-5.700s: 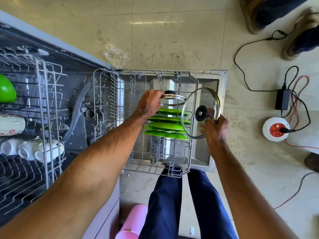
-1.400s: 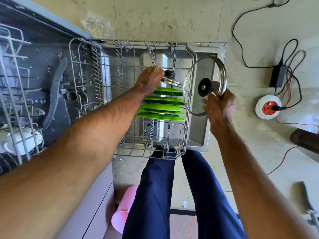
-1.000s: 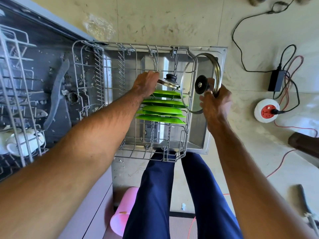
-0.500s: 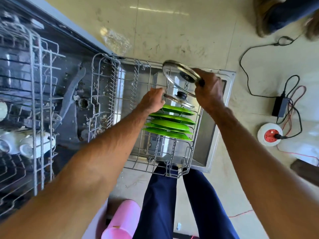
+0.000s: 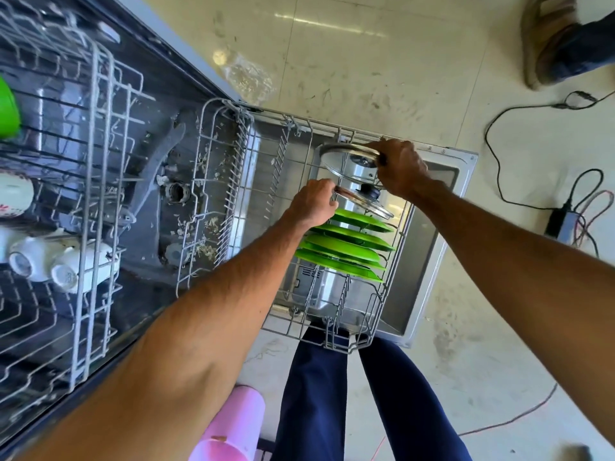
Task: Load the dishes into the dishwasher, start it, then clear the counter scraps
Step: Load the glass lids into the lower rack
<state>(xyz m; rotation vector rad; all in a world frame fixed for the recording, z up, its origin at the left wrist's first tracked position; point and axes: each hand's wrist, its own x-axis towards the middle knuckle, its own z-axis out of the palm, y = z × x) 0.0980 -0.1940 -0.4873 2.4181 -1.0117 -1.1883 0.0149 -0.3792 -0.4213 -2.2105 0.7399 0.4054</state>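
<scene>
My fingers were curled shut on both sides: my left hand (image 5: 314, 202) pinched the rim of the smaller glass lid (image 5: 364, 202), and my right hand (image 5: 401, 168) gripped the larger glass lid (image 5: 349, 161) at its edge, tilted and just above the smaller one.

The dishwasher (image 5: 159, 181) stood open, its tub filling the view from seven to eleven o'clock, scraps strewn on its floor. Its upper rack (image 5: 96, 181) reached out at nine o'clock, carrying white cups (image 5: 43, 264) on their sides and a green bowl (image 5: 6, 114) at the far left edge. The lower rack (image 5: 239, 181) sat pulled out over the open door (image 5: 432, 247) near the centre, towards one o'clock. In it, four green plates (image 5: 346, 247) stood on edge in a row, just below the smaller lid, which leaned at the row's far end.

At six o'clock a pink container (image 5: 233, 427) stood beside my navy trousers (image 5: 319, 394). At three o'clock a black power adapter (image 5: 562, 221) lay on the tiled floor (image 5: 366, 61) with its cables (image 5: 492, 154).

I could read no brand, label or writing anywhere.
</scene>
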